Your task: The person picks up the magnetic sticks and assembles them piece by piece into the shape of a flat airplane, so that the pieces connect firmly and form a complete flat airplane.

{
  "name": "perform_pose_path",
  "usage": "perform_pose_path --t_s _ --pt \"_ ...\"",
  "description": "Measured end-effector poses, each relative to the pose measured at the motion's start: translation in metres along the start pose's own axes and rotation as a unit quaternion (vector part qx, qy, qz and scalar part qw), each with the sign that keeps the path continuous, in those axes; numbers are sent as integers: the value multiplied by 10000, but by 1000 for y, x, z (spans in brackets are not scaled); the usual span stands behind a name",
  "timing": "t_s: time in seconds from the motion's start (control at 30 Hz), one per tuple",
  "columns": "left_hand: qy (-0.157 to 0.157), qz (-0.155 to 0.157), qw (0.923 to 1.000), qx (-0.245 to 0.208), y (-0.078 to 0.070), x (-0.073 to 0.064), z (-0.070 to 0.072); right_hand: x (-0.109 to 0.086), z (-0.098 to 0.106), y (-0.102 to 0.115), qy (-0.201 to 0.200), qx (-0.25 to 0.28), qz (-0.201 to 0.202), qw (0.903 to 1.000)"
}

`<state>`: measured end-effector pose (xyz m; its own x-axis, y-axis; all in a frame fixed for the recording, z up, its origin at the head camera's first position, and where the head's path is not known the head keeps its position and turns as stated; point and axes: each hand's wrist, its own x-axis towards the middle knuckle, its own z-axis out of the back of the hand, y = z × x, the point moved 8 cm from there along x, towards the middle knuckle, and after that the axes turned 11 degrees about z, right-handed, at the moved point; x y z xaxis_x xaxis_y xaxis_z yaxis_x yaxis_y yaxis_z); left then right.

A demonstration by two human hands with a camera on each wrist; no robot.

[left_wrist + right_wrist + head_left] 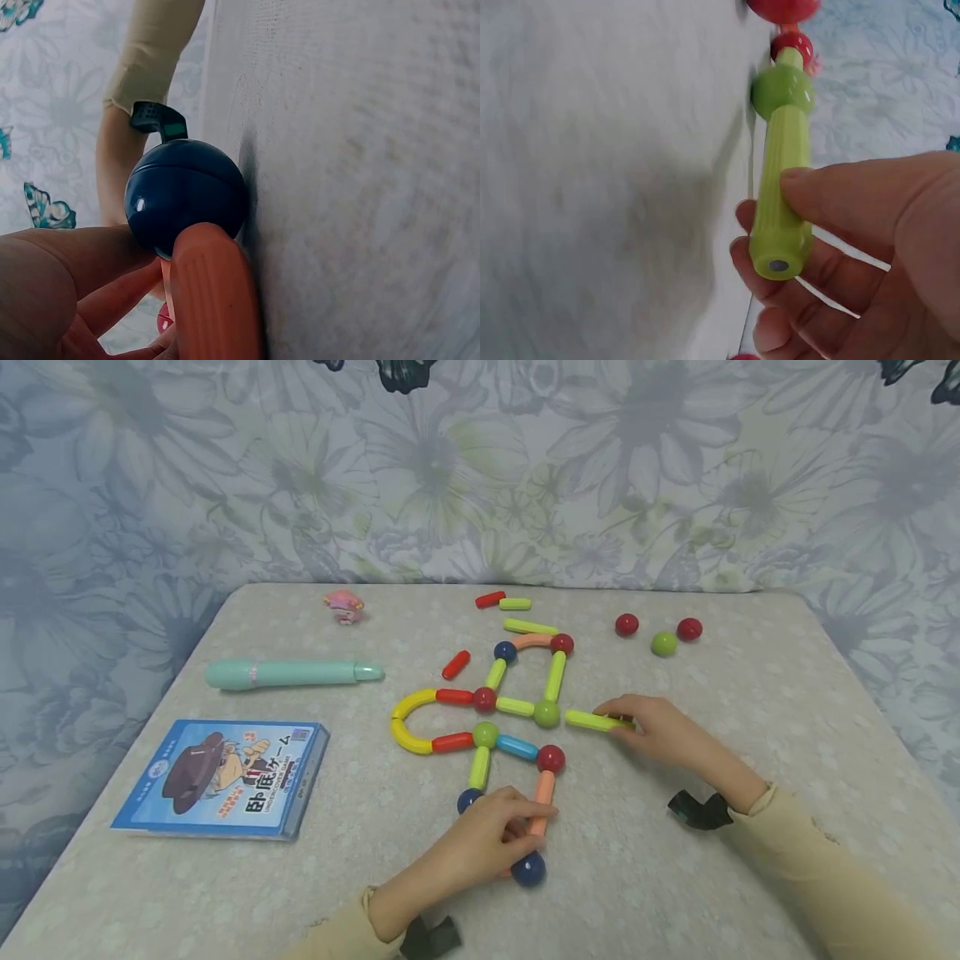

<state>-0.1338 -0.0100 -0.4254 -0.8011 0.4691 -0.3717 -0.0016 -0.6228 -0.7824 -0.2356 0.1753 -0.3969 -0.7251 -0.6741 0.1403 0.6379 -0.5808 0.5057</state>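
Note:
Between thumb and fingers, my right hand (667, 735) pinches a yellow-green magnetic stick (588, 720). Its far end points at the green ball (547, 713) of a figure built from sticks and balls; in the right wrist view the stick (782, 165) lines up with that ball (784, 91). My left hand (480, 839) holds an orange stick (545, 787) at the figure's near end, its thumb beside a dark blue ball (528, 869). A curved orange stick (214, 292) also joins this ball (187, 191) in the left wrist view. Another blue ball (469, 800) is partly hidden behind the left hand.
A blue boxed game (217, 781) and a mint-green tube (292, 674) lie at left, with a small pink figurine (345, 607) behind. Loose sticks, including a red one (456, 665), lie beyond the figure. Red balls (627, 625) and a green ball (664, 644) sit at back right.

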Motion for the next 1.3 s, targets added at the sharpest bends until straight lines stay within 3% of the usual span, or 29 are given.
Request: perform_pose_path --t_s 0.33,0.63,0.73,0.83,0.97,1.1,1.2,1.3 --pt "-138 -222 9995 157 -4 -1 1 -3 -12 11 -300 -24 -267 9992" --pt "-109 -79 9998 168 -1 2 0 -4 -17 18 -469 -321 -642 9963" --pt "-104 -121 9998 132 -2 1 0 -3 -18 18 -395 -373 -592 9968" --pt "-87 -149 9998 87 -3 0 0 3 -14 11 2 -203 -497 9986" --pt "-59 -47 10000 58 -2 2 0 32 11 -4 345 -40 -349 9988" --pt "6 52 10000 -55 0 2 0 86 47 -21 -62 88 -345 9993" --pt "56 68 9998 -150 1 2 0 131 56 -39 -318 446 -679 9962" --pt "62 61 9998 -172 2 2 -1 165 47 -60 -178 709 -1187 9902"
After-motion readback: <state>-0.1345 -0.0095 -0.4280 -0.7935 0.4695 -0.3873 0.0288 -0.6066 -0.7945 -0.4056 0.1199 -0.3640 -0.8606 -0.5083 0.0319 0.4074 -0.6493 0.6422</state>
